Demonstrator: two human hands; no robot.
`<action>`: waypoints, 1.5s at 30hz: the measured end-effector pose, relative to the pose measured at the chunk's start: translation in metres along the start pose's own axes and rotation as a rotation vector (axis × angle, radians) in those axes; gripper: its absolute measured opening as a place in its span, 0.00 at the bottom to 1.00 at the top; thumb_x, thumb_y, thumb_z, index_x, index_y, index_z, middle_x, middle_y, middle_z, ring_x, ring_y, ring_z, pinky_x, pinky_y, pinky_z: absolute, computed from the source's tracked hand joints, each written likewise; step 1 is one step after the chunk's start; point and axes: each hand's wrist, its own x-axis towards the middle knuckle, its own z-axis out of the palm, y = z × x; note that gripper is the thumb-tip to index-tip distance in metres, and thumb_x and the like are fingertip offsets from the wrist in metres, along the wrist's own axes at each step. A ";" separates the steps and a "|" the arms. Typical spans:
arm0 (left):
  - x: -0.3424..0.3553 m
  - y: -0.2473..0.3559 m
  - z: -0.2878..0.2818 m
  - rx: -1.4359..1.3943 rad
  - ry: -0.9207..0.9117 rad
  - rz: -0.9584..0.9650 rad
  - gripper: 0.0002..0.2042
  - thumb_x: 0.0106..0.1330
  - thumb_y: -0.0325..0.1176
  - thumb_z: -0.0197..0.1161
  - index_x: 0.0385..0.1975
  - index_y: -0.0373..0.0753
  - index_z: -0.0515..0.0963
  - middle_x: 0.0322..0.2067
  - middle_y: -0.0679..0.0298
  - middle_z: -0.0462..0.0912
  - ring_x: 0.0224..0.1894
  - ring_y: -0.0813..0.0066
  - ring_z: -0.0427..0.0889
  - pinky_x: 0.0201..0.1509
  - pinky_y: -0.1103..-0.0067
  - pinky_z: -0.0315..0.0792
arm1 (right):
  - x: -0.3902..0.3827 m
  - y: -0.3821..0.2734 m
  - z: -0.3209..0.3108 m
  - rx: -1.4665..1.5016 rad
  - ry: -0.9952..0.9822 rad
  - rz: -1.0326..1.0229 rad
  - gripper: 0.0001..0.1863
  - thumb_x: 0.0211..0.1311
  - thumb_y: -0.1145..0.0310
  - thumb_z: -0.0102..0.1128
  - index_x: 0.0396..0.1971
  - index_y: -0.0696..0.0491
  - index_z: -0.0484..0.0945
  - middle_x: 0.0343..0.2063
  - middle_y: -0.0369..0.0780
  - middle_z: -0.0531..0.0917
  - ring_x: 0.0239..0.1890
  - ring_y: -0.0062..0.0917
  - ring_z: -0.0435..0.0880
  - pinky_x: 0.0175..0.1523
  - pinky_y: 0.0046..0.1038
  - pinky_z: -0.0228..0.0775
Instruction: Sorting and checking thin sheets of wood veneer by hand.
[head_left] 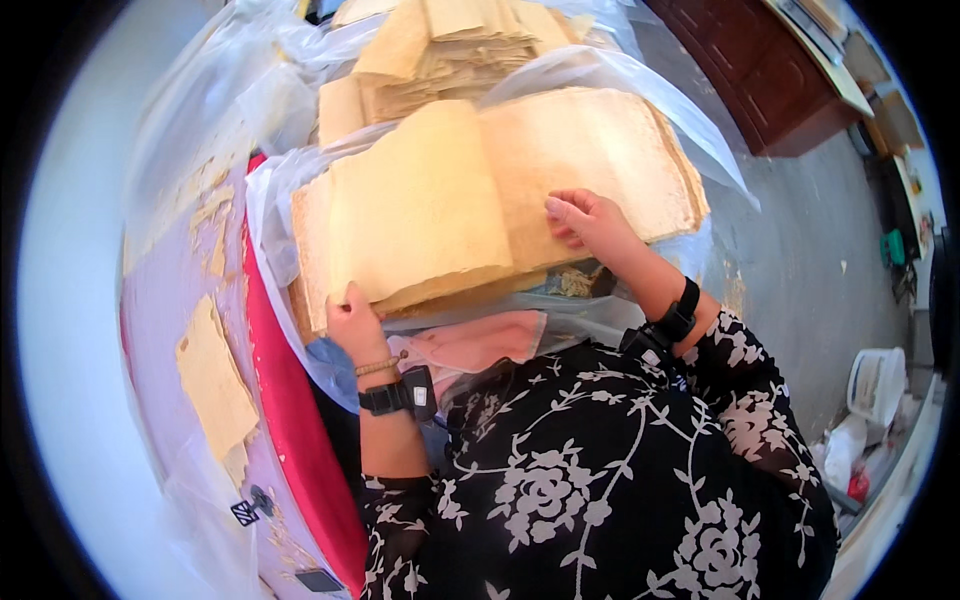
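Dark reddish-brown cabinet [750,70], upper right, standing on grey floor [790,290]. White plastic tub [876,385] lower right; small red item [858,487] below it.

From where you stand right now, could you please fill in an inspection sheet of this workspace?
Surface: lilac tabletop on the left, red edge strip; clear film bunched at its far end.
Work items: yellowish sheets spread in front of the person; a pile behind them.
Clutter: torn piece on the tabletop; pink cloth near the lap.
Hands: left hand at the sheets' near-left edge, grip partly hidden; right hand over their right half, fingers curled, contact unclear.
Cables: thin dark cord near the left wristband.
Surroundings: brown cabinet, grey floor, white bin.
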 end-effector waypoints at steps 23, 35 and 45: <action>0.017 -0.026 -0.064 0.514 0.249 0.083 0.16 0.62 0.42 0.62 0.38 0.33 0.79 0.36 0.51 0.85 0.38 0.51 0.83 0.43 0.62 0.76 | 0.026 -0.014 0.084 0.242 -0.185 0.093 0.21 0.59 0.69 0.71 0.50 0.61 0.79 0.41 0.42 0.87 0.39 0.25 0.87 0.44 0.26 0.80; -0.072 0.033 -0.060 0.158 -0.576 1.039 0.09 0.63 0.30 0.62 0.42 0.37 0.80 0.46 0.53 0.83 0.46 0.58 0.82 0.48 0.67 0.76 | 0.010 -0.042 0.070 0.658 -0.298 0.318 0.24 0.63 0.71 0.66 0.56 0.63 0.73 0.50 0.47 0.83 0.49 0.33 0.86 0.53 0.34 0.81; -0.031 0.011 0.054 0.617 -0.638 0.985 0.23 0.70 0.47 0.56 0.54 0.33 0.76 0.49 0.52 0.83 0.49 0.53 0.82 0.56 0.61 0.74 | -0.037 -0.117 0.081 0.573 -0.326 0.026 0.23 0.64 0.71 0.66 0.56 0.64 0.73 0.48 0.45 0.84 0.46 0.29 0.87 0.52 0.31 0.81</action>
